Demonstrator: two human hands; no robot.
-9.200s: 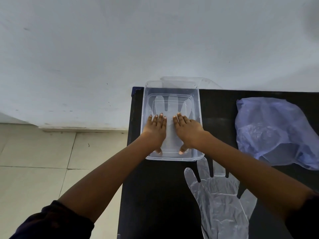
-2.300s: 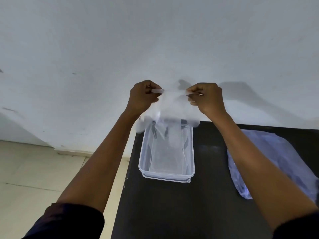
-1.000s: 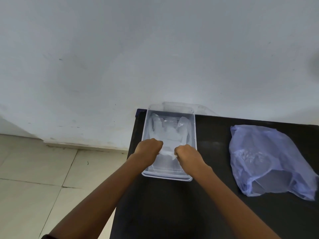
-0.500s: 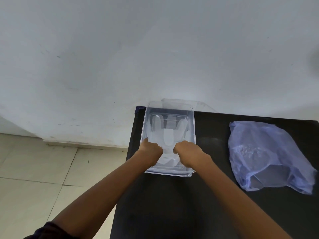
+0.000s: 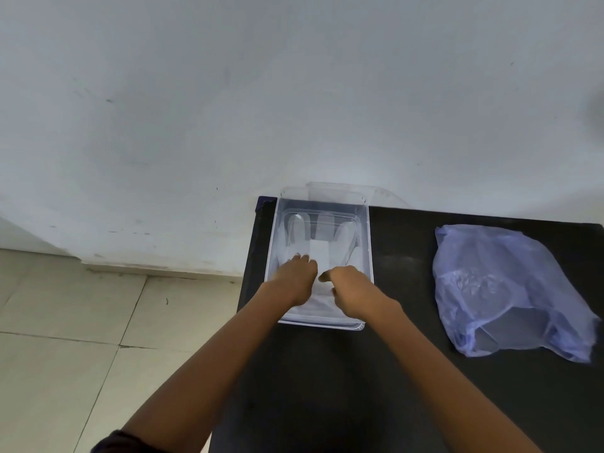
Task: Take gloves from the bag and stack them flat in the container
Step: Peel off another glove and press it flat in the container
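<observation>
Black table (image 5: 327,387) pushed up against a white wall (image 5: 294,93). Pale floor tiles (image 5: 65,322) down past the left arm, with thin dark lines between them.

Both bare arms stretched out forward and a bit inward, almost meeting. Dark sleeve (image 5: 114,443) at the bottom edge, on the left arm only.

Left hand (image 5: 295,276) inside the clear container (image 5: 371,240), back of the hand up, fingers bent down, tips resting on the see-through gloves (image 5: 320,256). Right hand (image 5: 351,289) just beside it, also low in the container, curled into a loose fist with the knuckles up and the thumb side turned toward the left hand. Only a small gap between the two hands. Hard to tell if either hand pinches the thin plastic or just presses on it: fingertips tucked under and hidden.

Gloves lying flat on the bottom of the container, under both hands and reaching out beyond the fingertips toward the wall. Long glove fingers spread out at the far end, cuff end down by the wrists.

Container standing at the far left corner of the table, short side toward the person. Another clear plastic piece (image 5: 340,188) just behind it, leaning on the wall.

Soft purple bag (image 5: 503,289) well off to the right of the right hand, slumped and crinkled on the table, mouth open at the near end. Bare black table between the bag and the container.
</observation>
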